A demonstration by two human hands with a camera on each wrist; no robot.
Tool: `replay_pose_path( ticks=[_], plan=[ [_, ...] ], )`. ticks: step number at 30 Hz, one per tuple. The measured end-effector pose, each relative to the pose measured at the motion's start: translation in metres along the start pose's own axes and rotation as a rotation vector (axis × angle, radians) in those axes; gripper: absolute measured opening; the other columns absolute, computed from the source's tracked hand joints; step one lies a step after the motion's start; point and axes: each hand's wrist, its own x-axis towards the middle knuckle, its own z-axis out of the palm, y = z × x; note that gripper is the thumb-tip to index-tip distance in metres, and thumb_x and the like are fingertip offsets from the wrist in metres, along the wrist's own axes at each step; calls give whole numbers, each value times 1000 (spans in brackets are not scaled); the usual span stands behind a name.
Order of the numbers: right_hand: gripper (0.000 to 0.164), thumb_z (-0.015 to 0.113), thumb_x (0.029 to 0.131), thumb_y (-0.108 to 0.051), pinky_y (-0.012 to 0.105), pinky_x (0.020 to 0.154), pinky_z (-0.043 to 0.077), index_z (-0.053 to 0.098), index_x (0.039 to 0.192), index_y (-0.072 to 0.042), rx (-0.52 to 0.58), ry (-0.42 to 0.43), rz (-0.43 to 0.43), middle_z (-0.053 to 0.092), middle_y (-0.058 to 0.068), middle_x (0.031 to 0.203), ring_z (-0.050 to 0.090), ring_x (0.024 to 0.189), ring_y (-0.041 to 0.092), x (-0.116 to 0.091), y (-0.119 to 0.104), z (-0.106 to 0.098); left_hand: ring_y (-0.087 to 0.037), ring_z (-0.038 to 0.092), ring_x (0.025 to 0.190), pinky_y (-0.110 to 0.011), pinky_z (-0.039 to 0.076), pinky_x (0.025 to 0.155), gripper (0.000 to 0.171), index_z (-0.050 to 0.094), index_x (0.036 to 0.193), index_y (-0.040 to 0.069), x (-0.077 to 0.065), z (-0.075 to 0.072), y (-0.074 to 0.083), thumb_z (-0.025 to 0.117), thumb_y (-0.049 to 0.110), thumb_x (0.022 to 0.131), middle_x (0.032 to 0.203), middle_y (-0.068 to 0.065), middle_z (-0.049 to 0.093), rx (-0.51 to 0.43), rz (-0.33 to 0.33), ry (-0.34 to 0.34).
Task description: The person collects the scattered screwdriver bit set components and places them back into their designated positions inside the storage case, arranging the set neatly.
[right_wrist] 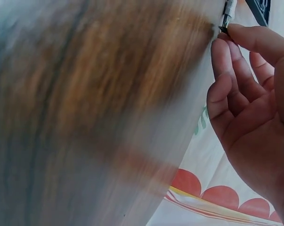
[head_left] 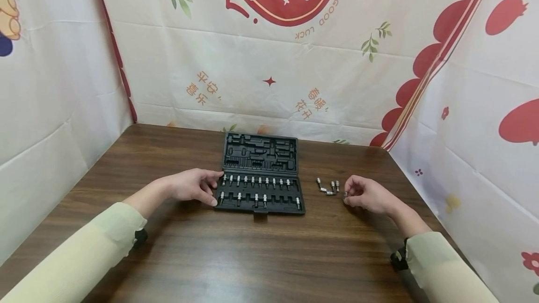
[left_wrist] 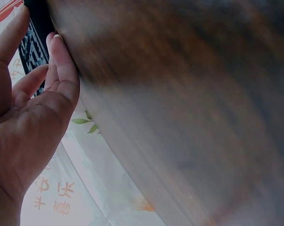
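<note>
- We have the black moulded plastic bit case (head_left: 259, 174) lying open near the middle of the dark wood-grain surface (head_left: 236, 256), lid flat toward the back, with two rows of small silver socket bits (head_left: 256, 182) standing in the front tray; several slots in the nearer row show empty.
- Our left hand (head_left: 194, 185) rests against the tray's left edge, fingers loosely extended and touching the plastic, holding nothing. We judge this is the bracing hand; it should stay pressed there so the case does not slide while a bit is pushed home.
- Our right hand (head_left: 365, 195) sits to the right of the case, just beside a small cluster of loose silver bits (head_left: 328, 187). Fingers are curled, and the right wrist view shows thumb and fingertips (right_wrist: 222, 52) pinching one small silver bit (right_wrist: 228, 13) by its dark end, though the blur makes the grip hard to read fully.
- To do this well, we judge: pinch near the middle for control, match the bit's base to an empty slot, and seat it upright and straight.
</note>
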Motion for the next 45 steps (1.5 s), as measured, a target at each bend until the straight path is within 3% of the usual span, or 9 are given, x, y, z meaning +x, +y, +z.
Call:
replay_pose_path(
  ticks=[15,20,24,29,32,36,41,45],
  plan=[
    [34,72,106,-8,34,71,60,66,139,-5,67,86,-57,70,17,110,71,88,23,5,-16,4,-18,70,111,-38,57,99,98,37,169,-2,1,0,1,91,25,92,136,-17,67,2,4,0],
    [38,67,109,-9,34,73,60,64,147,-14,69,92,-76,68,18,109,68,91,25,6,-23,6,-18,70,112,-38,57,99,97,37,169,-1,3,0,0,90,25,93,138,-17,66,-3,0,-2],
    [36,63,112,-12,35,73,60,64,147,-16,109,110,-69,67,19,106,67,93,25,8,-29,7,-18,70,111,-38,58,100,97,37,169,-2,1,0,0,91,25,93,138,-18,65,0,7,-3],
    [38,63,113,-13,37,85,65,59,151,-9,201,128,-74,66,27,113,72,96,25,13,-37,7,-18,70,113,-39,58,101,97,36,170,-1,2,0,-2,90,26,94,139,-17,65,6,5,-2],
    [41,62,113,-15,40,88,66,56,153,-6,225,126,-80,67,25,114,74,97,24,16,-43,8,-18,70,113,-39,58,101,97,36,170,-1,2,0,-2,90,26,94,139,-18,65,7,8,-4],
    [39,64,113,-19,42,84,65,59,150,-9,194,142,-95,72,15,108,75,95,27,19,-49,12,-18,70,113,-39,58,101,97,36,170,-1,1,0,-2,90,26,94,139,-18,65,3,11,-5],
    [36,73,109,-24,40,77,63,66,143,-16,132,177,-100,77,15,111,76,98,36,25,-57,16,-18,70,113,-39,58,101,97,36,170,-1,2,0,-2,90,26,94,139,-18,65,0,9,-4],
    [39,78,104,-21,40,76,61,68,142,-16,109,182,-108,76,15,114,74,96,31,29,-63,19,-18,70,112,-38,58,100,97,36,169,-2,2,0,-3,90,26,94,139,-18,65,1,12,-4]
  ],
)
